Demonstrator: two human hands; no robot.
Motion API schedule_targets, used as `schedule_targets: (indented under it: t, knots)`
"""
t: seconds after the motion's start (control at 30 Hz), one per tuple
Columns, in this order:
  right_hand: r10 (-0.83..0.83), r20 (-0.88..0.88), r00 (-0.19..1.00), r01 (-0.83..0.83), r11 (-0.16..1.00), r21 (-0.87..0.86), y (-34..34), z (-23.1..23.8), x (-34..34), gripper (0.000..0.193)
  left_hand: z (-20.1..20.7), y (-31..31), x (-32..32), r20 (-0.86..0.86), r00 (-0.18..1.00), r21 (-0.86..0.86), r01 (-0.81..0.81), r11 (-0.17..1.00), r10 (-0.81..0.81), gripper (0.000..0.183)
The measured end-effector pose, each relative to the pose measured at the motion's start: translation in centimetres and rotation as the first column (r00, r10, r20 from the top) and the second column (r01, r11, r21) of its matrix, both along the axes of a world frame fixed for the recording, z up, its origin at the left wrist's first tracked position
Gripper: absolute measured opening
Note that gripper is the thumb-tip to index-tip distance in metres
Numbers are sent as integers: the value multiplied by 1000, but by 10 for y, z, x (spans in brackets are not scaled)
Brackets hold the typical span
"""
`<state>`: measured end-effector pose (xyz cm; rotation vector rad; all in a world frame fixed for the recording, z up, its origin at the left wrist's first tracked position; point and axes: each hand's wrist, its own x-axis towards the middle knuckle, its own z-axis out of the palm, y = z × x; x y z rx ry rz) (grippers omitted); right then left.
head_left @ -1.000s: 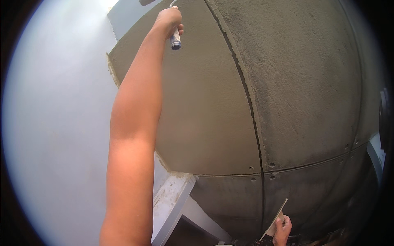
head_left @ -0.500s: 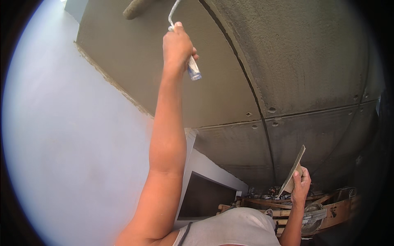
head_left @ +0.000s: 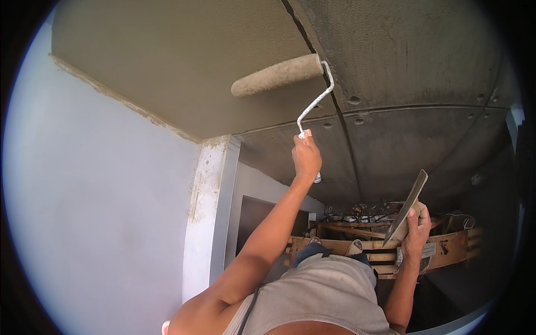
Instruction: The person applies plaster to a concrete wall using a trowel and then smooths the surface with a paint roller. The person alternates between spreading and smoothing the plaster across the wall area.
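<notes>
My left hand (head_left: 307, 158) is raised in front of me, closed round the handle of a paint roller (head_left: 279, 75). The roller's bent white frame runs up to a long sleeve coated in grey-brown material. That sleeve lies over the smooth grey-brown coated surface (head_left: 162, 61), close to a dark seam; whether it touches cannot be told. Lower on the right, my right hand (head_left: 417, 231) grips a flat trowel (head_left: 407, 206), tilted and seen nearly edge-on. The trowel's handle is mostly hidden by the fingers.
A pale wall (head_left: 106, 184) fills the left side, with a white post (head_left: 204, 206) at its corner. Darker seamed panels (head_left: 413, 56) spread to the right. Below, my feet are on a platform of wooden planks and poles (head_left: 452, 248), with clutter behind it.
My left hand has come down and to the right with the roller, whose whole sleeve is now in view. The view has shifted, and my feet now show. My right hand still holds the trowel.
</notes>
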<state>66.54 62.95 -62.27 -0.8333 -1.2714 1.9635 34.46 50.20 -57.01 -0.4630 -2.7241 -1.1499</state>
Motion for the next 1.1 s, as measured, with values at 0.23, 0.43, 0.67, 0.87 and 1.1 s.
schedule_targets:
  t: [0.23,0.43,0.67,0.87,1.1]
  knots:
    - [-48,53,997,46,998,42,0,21,12,38,-113,-20,26,199,980,-60,-8,998,20,54]
    - [30,85,996,-36,997,72,-7,23,16,39,-168,-60,71,366,928,-151,-16,988,71,54]
    - [6,76,997,0,997,-80,-42,14,16,34,-211,-142,111,506,863,-260,164,951,-10,53]
    - [-385,-47,922,369,908,-199,-2,-10,59,37,-209,-214,103,876,483,-114,209,971,-1,33]
    - [-898,-167,407,912,409,23,4,72,278,41,-192,-198,79,923,377,-155,537,829,-71,29]
